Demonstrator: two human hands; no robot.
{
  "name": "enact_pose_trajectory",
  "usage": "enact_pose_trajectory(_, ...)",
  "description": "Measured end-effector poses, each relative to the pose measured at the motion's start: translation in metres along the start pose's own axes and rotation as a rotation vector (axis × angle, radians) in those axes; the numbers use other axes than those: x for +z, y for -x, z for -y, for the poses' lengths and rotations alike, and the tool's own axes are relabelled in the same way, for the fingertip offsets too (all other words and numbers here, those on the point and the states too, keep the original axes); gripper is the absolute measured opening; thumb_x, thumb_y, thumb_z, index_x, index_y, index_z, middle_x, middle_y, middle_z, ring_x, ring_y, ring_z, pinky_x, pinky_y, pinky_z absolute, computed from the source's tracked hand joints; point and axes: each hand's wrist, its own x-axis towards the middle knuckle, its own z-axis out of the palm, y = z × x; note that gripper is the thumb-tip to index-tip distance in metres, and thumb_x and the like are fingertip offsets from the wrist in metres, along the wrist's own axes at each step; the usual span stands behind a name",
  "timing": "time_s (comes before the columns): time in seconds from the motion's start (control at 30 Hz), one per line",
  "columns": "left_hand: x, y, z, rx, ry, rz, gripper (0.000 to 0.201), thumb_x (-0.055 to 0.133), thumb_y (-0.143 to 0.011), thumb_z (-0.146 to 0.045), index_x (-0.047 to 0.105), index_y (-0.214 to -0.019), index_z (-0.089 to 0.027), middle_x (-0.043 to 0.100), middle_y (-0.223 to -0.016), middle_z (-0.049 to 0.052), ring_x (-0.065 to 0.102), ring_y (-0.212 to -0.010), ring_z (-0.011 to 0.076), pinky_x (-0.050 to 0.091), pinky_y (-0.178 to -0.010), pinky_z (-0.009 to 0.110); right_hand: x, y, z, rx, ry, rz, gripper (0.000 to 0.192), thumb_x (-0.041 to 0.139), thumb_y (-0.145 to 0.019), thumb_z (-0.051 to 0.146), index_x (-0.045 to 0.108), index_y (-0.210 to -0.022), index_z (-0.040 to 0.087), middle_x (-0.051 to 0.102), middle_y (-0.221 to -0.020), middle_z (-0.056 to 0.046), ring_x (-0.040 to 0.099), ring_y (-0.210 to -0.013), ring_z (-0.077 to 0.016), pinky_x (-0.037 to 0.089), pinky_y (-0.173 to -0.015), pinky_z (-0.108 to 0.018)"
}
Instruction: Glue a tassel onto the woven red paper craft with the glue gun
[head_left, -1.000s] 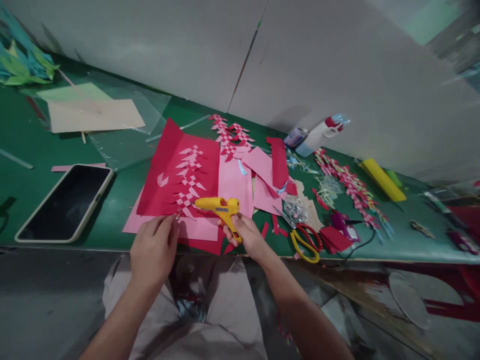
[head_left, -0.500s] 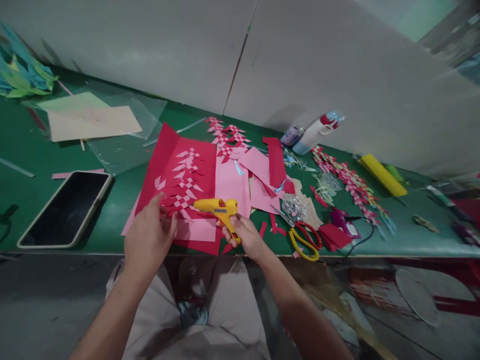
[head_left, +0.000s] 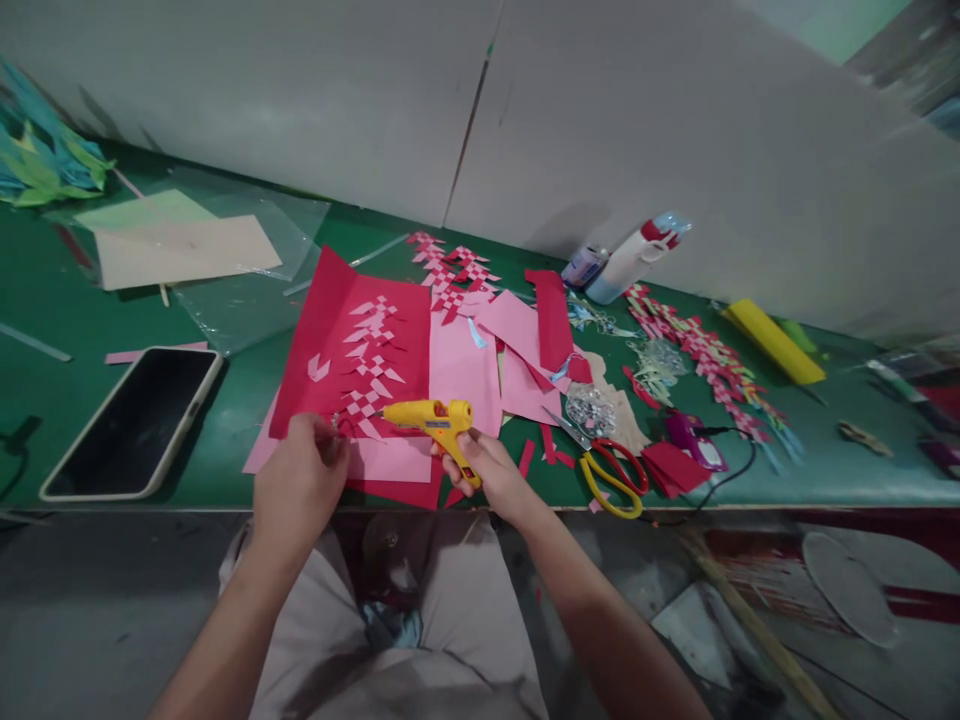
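- Our right hand is wrapped round the handle of the glue gun, which sits over the red sheet, its nozzle pointing left at the woven pink-and-red strips near that sheet's front edge.
- Our left hand has its fingers pinched together at the same front edge, just left of the nozzle; what they grip is too small to tell.
- The red sheet lies on pink paper on the green table.
- Left of the sheet lies a phone.
- Right of the sheet lie scissors; behind it, woven strips.
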Motion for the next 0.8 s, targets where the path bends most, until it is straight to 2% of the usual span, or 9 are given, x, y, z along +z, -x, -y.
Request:
enact_pose_trajectory(0.1,0.0,0.003,0.003,0.06,0.073,-0.062,0.051,0.06,-0.08,-0.04,0.044,-0.125,-0.023,0.07,-0.105,0.003,0.069,-0.083,0.021,0.043,-0.059,0.029,0.0,0.0,-0.001,-0.002,-0.019,-0.002,0.056,0.048,-0.087,0.065,0.06,-0.094,0.012,0.048,-0.062,0.004,0.037,-0.043,-0.0049,0.025,-0.044,-0.021)
enact_pose_trajectory(0.2,-0.002,0.005,0.006,0.14,0.067,-0.104,0.088,0.062,-0.078,-0.04,0.012,-0.149,-0.023,0.065,-0.122,0.008,0.069,-0.084,0.0226,0.046,-0.057,0.031,0.001,-0.001,-0.002,-0.008,-0.018,0.005,0.055,0.047,-0.087,0.065,0.06,-0.093,0.012,0.048,-0.062,0.004,0.037,-0.043,-0.0045,0.025,-0.044,-0.021)
enact_pose_trajectory(0.27,-0.003,0.004,0.008,0.176,0.046,-0.097,0.099,0.061,-0.08,-0.04,-0.005,-0.151,-0.022,0.059,-0.131,0.012,0.069,-0.085,0.0239,0.047,-0.056,0.032,0.002,-0.001,-0.003,-0.008,-0.015,0.006,0.054,0.047,-0.088,0.064,0.06,-0.093,0.012,0.048,-0.062,0.004,0.037,-0.042,-0.0045,0.026,-0.044,-0.021)
enact_pose_trajectory(0.33,-0.005,0.004,0.008,0.208,0.046,-0.087,0.1,0.059,-0.081,-0.039,-0.009,-0.151,-0.02,0.054,-0.137,0.016,0.069,-0.085,0.0241,0.047,-0.056,0.032,0.003,-0.001,-0.002,0.0,-0.006,0.002,0.054,0.047,-0.087,0.065,0.06,-0.093,0.013,0.048,-0.062,0.004,0.037,-0.043,-0.0049,0.027,-0.044,-0.021)
enact_pose_trajectory(0.5,-0.009,0.003,0.007,0.183,0.093,-0.092,0.089,0.055,-0.084,-0.037,0.001,-0.152,-0.021,0.058,-0.132,0.013,0.068,-0.081,0.0215,0.047,-0.056,0.03,0.004,-0.001,-0.002,-0.001,0.016,0.0,0.056,0.045,-0.087,0.067,0.058,-0.093,0.012,0.048,-0.063,0.003,0.037,-0.043,-0.0055,0.026,-0.044,-0.021)
enact_pose_trajectory(0.6,-0.013,0.006,0.006,0.172,0.131,-0.177,0.065,0.051,-0.087,-0.038,0.028,-0.146,-0.023,0.063,-0.122,0.009,0.066,-0.089,0.0206,0.049,-0.066,0.03,0.006,0.0,-0.001,-0.02,0.067,-0.011,0.055,0.042,-0.089,0.066,0.056,-0.091,0.013,0.047,-0.063,0.003,0.037,-0.044,-0.0062,0.027,-0.045,-0.022)
enact_pose_trajectory(0.67,-0.018,0.013,0.003,0.204,0.164,-0.245,0.042,0.051,-0.087,-0.037,0.051,-0.127,-0.023,0.065,-0.108,0.006,0.063,-0.084,0.0175,0.048,-0.072,0.03,0.009,0.001,-0.001,-0.074,0.201,-0.039,0.05,0.039,-0.092,0.062,0.054,-0.086,0.015,0.047,-0.064,0.002,0.04,-0.047,-0.0077,0.03,-0.047,-0.022)
enact_pose_trajectory(0.7,-0.021,0.017,0.001,0.227,0.197,-0.261,0.032,0.053,-0.086,-0.036,0.058,-0.115,-0.023,0.065,-0.099,0.004,0.061,-0.078,0.0151,0.048,-0.072,0.028,0.012,0.002,0.0,-0.119,0.296,-0.055,0.047,0.037,-0.094,0.059,0.054,-0.085,0.016,0.048,-0.065,0.002,0.042,-0.05,-0.0089,0.032,-0.05,-0.023)
enact_pose_trajectory(0.8,-0.034,0.035,-0.01,0.288,0.361,-0.207,0.015,0.059,-0.083,-0.037,0.058,-0.088,-0.022,0.058,-0.074,-0.004,0.051,-0.06,0.0093,0.043,-0.06,0.023,0.021,0.006,0.003,-0.279,0.577,-0.094,0.04,0.034,-0.098,0.05,0.056,-0.095,0.016,0.058,-0.074,-0.004,0.053,-0.063,-0.0145,0.039,-0.059,-0.026)
